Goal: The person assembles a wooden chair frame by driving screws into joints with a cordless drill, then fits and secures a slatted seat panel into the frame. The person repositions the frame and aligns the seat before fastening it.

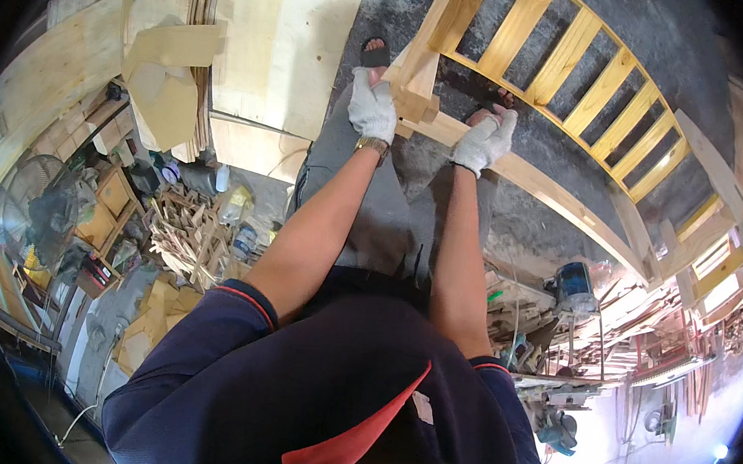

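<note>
A long slatted wooden frame [561, 155] of pale, yellowish timber stretches across in front of me, with its near rail [566, 204] curving away to the right. At its left end, posts and short blocks meet in a corner joint [412, 104]. My left hand [373, 106], in a white work glove, is closed on the wood beside this joint. Further right, my right hand [486, 141], gloved the same way, is closed over the near rail. The undersides of both grips are hidden by the gloves.
Large pale plywood sheets [273, 41] lie at the left, next to stacked thin boards [201, 9]. Wood offcuts [184, 235] are heaped at the lower left. More scrap strips [636, 309] and a machine [572, 287] are at the right. My sandalled foot [374, 53] stands near the joint.
</note>
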Tool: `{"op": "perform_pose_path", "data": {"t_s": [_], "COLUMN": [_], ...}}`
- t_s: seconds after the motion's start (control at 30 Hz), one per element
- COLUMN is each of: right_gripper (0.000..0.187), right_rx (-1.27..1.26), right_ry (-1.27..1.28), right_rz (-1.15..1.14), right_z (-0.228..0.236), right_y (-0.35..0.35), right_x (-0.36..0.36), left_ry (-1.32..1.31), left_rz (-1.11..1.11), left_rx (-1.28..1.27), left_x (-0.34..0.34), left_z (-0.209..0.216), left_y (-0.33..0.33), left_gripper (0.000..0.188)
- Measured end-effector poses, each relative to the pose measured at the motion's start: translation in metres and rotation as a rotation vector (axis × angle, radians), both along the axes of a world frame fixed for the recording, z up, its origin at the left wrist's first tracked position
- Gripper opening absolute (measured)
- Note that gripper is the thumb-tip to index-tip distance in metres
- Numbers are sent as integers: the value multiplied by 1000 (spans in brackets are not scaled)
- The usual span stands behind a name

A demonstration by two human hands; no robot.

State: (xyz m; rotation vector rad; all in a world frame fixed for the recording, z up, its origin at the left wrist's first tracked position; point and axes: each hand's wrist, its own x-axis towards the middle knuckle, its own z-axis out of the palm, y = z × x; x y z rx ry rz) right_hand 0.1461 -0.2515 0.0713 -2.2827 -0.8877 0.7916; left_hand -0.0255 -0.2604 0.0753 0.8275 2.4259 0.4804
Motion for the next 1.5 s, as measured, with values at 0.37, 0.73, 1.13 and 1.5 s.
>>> {"op": "perform_pose_path", "data": {"t_s": [0.37,0.73,1.13,1.5], "right_gripper": [27,35,42,33], "right_rx": [84,-444,-470,228], "right_ry": [-221,-131,-216,222], "right_rz": [367,477,453,24], "right_z": [3,17,1,11], "right_y": [17,26,22,-7], "right_x": [-73,-86,-89,-6], "left_ry": [209,224,137,395], "left_rz": [-58,-15,-62,-391], "left_rx": [-83,-190,-339,419], "left_x": [12,13,12,7], "left_z": [-14,-30,-29,-6], "left_y": [2,-6,0,13], "left_gripper": [29,50,45,46]}}
